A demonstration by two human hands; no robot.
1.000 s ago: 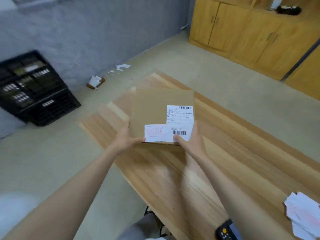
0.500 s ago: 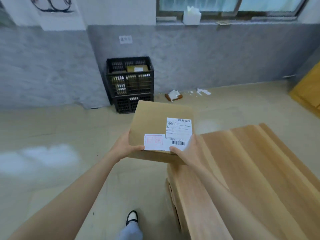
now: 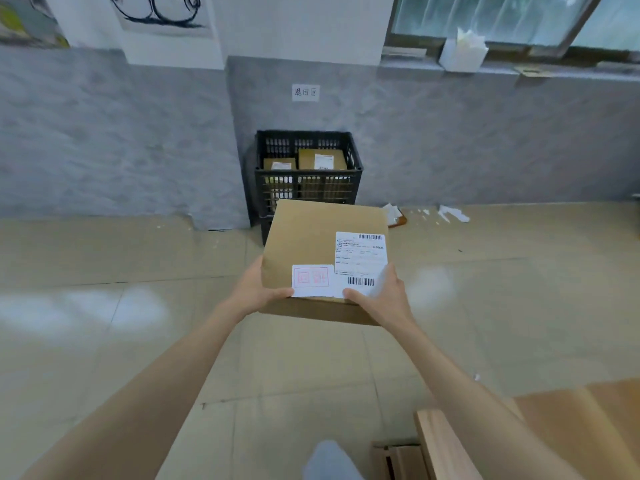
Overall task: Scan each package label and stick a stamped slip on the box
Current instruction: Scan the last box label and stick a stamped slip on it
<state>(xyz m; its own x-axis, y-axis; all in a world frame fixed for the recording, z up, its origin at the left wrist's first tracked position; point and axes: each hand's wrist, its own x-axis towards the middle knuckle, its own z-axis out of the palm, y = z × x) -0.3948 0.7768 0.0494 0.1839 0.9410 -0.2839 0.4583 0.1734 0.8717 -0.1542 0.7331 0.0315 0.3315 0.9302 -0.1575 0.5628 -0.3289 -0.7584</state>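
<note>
Left hand [image 3: 258,289] and right hand [image 3: 377,296] are apart, each clamped on a near corner of the box [image 3: 311,237]: thumbs on the top face, fingers hidden under it. The box is held level in the air above the floor [image 3: 138,341], clear of the worktop [image 3: 588,427], whose corner shows at 5 o'clock in the view.

Task status:
1. The stamped slip [image 3: 311,280] is already on the top face, touching the shipping label [image 3: 360,258] at the label's 9 o'clock side.
2. Whether the label was scanned cannot be told; no scanner is in view.
3. Judged remaining for this box: set it down, probably in the crate [image 3: 308,174] at 12 o'clock of the box, which holds other labelled boxes [image 3: 322,159]. Whether more packages wait cannot be told.

Materials and shapes:
- Box: plain brown cardboard, matte, flat and roughly square, sharp edges.
- Slip: white paper rectangle with a red square stamp.
- Label: white paper, taller rectangle, black print, barcodes at top and bottom.
- Crate: black rigid plastic, slotted lattice walls, against a mottled grey wall.
- Worktop: pale wood boards with visible grain.
- Floor: glossy beige tiles; torn paper scraps [image 3: 453,213] lie at 2 o'clock of the box.
</note>
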